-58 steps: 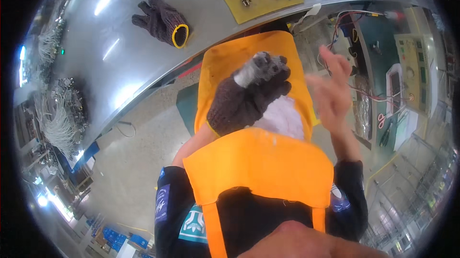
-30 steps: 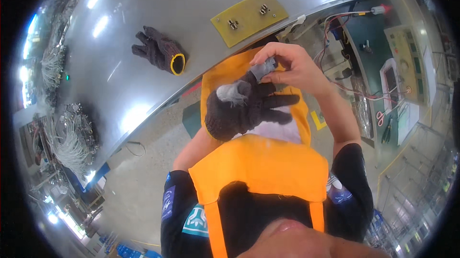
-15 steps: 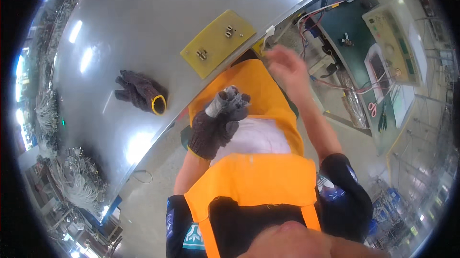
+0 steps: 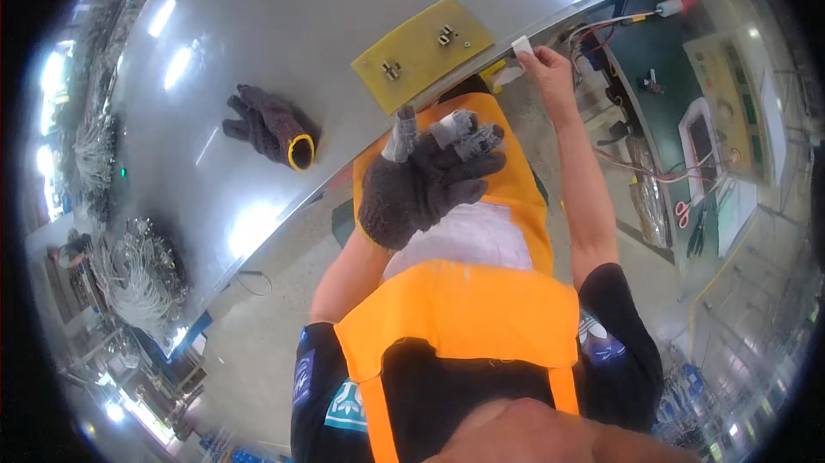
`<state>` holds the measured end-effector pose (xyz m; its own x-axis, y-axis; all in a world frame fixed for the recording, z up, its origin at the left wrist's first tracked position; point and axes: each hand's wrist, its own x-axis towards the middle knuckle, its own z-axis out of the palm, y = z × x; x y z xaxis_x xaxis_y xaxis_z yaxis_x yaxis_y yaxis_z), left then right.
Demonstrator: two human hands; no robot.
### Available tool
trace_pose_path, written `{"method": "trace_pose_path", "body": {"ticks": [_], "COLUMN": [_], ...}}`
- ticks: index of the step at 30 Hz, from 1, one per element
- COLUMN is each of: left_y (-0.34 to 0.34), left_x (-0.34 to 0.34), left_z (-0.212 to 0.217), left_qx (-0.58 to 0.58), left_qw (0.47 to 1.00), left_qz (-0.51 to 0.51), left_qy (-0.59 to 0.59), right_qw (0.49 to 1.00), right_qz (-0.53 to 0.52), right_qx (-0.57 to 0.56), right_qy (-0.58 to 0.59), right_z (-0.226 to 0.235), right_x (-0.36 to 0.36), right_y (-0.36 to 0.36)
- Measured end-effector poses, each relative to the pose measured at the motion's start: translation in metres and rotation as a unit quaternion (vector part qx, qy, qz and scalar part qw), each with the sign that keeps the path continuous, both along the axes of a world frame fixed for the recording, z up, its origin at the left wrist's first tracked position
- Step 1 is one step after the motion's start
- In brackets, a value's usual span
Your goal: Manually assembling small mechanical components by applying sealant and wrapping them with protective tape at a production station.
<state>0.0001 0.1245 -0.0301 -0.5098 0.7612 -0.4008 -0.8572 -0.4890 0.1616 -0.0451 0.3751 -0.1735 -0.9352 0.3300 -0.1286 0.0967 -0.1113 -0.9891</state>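
Note:
My left hand (image 4: 428, 175) wears a dark knitted glove with grey tape wrapped round several fingertips. Its fingers are spread above my orange apron, and nothing shows in them. At the table's near edge, my bare right hand (image 4: 553, 76) pinches a small white strip (image 4: 522, 46), which looks like tape or paper. Another white piece (image 4: 507, 76) hangs just below it. A second dark glove (image 4: 268, 126) with a yellow cuff rim lies on the metal table, left of my gloved hand. Beyond that hand is a yellow board (image 4: 421, 52) with small metal fittings.
The grey metal table (image 4: 284, 24) spans the far side. To the right stands a green-topped bench with a beige control unit (image 4: 730, 76), red-handled scissors (image 4: 682, 214), dark pliers (image 4: 697, 235) and loose cables. Bundles of pale wires (image 4: 137, 282) hang at the left.
My right hand has moved up to the table edge and now pinches the white strip. My left hand has risen toward the table, its fingers spreading from a curled pose.

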Motion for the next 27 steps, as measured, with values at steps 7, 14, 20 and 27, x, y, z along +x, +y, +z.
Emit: {"method": "trace_pose_path", "body": {"ticks": [7,14,20,27], "left_y": [-0.012,-0.029,-0.038,-0.034], "left_x": [0.008,0.005,-0.004,-0.006], "left_z": [-0.001,0.004,0.020,0.029], "left_qx": [0.012,-0.131,0.025,-0.027], "left_qw": [0.999,0.963,0.993,0.982], "left_qz": [0.025,-0.052,-0.056,-0.069], "left_qy": [0.037,0.230,0.100,0.175], "right_qw": [0.981,0.963,0.780,0.565], "right_qz": [0.012,0.266,0.511,0.493], "right_qx": [0.173,0.031,0.299,0.628], "right_qy": [-0.089,-0.029,0.201,0.207], "right_z": [0.045,0.152,0.221,0.243], "right_x": [0.005,0.034,0.028,0.034], "right_y": [-0.007,-0.018,-0.051,-0.093]}}
